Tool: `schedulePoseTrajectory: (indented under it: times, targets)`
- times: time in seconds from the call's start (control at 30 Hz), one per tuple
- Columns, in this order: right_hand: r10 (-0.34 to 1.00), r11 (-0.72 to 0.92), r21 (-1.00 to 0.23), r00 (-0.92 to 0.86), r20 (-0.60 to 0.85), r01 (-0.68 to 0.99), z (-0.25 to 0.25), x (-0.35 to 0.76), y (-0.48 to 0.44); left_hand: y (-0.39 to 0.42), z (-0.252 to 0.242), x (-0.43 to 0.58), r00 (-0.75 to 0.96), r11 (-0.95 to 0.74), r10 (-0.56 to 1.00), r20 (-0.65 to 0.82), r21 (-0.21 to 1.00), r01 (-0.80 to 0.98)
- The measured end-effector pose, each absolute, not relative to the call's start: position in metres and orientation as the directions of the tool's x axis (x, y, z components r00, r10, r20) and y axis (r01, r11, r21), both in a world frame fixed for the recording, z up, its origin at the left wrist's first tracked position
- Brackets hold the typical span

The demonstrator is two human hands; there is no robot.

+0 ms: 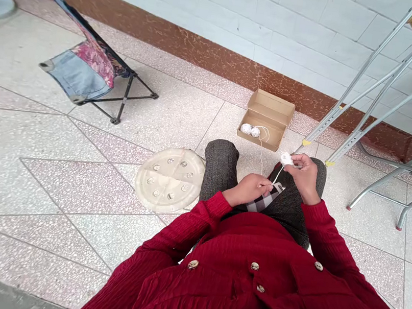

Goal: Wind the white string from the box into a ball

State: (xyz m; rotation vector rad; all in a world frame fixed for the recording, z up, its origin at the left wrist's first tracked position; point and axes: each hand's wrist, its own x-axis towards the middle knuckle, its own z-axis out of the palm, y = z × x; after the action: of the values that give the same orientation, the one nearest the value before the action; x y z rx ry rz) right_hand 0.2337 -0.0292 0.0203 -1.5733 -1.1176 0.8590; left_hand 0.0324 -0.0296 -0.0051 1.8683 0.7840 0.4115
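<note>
I sit with my knees up, in a red buttoned top and dark trousers. My right hand [305, 177] is closed round a small white ball of thread [287, 159] over my right knee. My left hand [249, 188] pinches the white thread [277, 178] that runs tight from the ball down to its fingers. A checked cloth [267, 200] lies in my lap between the hands. More thread leads across the floor to an open cardboard box [266, 120] holding two white balls [250, 130].
A round cream lid [170, 179] with small bumps lies on the tiled floor by my left knee. A folding stool [87, 67] stands at the left. Two metal crutches [375, 81] lean against the wall at right, beside a metal chair frame [411, 177].
</note>
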Motion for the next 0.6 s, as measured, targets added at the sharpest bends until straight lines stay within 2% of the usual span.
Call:
schedulePoseTrajectory:
  times: [0.07,0.13,0.2,0.3,0.37,0.43,0.47,0.53,0.6]
  targets:
    - [0.972,-0.099,-0.903,0.236,0.003,0.418,0.004,0.232,-0.029,-0.029,0.002,0.028,0.722,-0.365,0.692,-0.011,0.857,0.363]
    - [0.996,-0.081,-0.897,0.017,-0.082,0.435,-0.004,0.223,-0.041,-0.023,0.01,0.018,0.697,-0.442,0.714,0.06,0.811,0.384]
    - [0.959,-0.127,-0.945,-0.204,-0.194,0.301,0.001,0.212,-0.058,-0.015,0.017,0.008,0.678,-0.467,0.727,0.104,0.799,0.378]
    - [0.91,-0.273,-0.961,-0.309,-0.276,0.054,0.029,0.206,-0.072,-0.011,0.022,0.002,0.657,-0.391,0.749,0.089,0.86,0.329]
    - [0.926,-0.301,-0.951,-0.259,-0.276,-0.065,0.049,0.211,-0.068,-0.016,0.02,0.006,0.635,-0.299,0.772,0.04,0.904,0.305]
    - [0.969,-0.237,-0.965,-0.096,-0.227,-0.111,0.056,0.221,-0.055,-0.025,0.016,0.014,0.639,-0.235,0.769,-0.009,0.926,0.296]
    - [0.982,-0.185,-0.979,0.015,-0.186,-0.082,0.054,0.226,-0.047,-0.029,0.014,0.017,0.663,-0.224,0.748,-0.028,0.93,0.292]
    - [0.973,-0.102,-0.991,0.218,-0.082,0.085,0.04,0.233,-0.034,-0.037,0.012,0.023,0.731,-0.242,0.681,-0.047,0.927,0.286]
    - [0.969,-0.104,-0.937,0.247,-0.019,0.335,0.02,0.234,-0.032,-0.039,0.014,0.021,0.769,-0.294,0.638,-0.032,0.913,0.282]
